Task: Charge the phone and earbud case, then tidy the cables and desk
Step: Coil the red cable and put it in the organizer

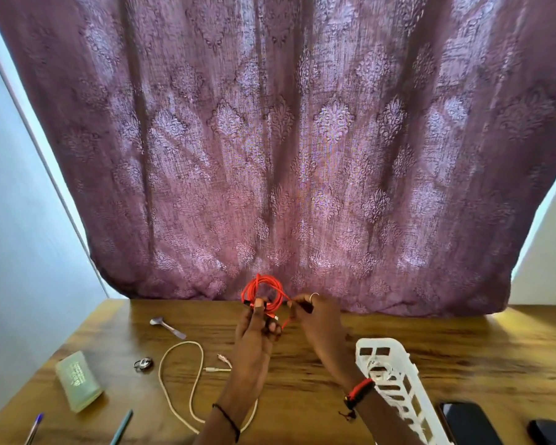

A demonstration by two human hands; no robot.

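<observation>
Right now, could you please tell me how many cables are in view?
2. The red cable is coiled, held by the left hand and right hand; the beige cable lies loose on the desk left of them. Others may be hidden behind the arms.

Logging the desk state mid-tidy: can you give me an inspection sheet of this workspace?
Surface: wooden desk.
Job's things: phone near right, partly out of frame; earbud case not identifiable.
Clutter: spoon, green pouch, blue pen, teal pen, white basket.
Hands: left hand grips red cable coil; right hand pinches a dark piece beside it.
Cables: red cable coiled, lifted; beige cable loose on desk.
Surroundings: purple curtain, pale walls.
</observation>
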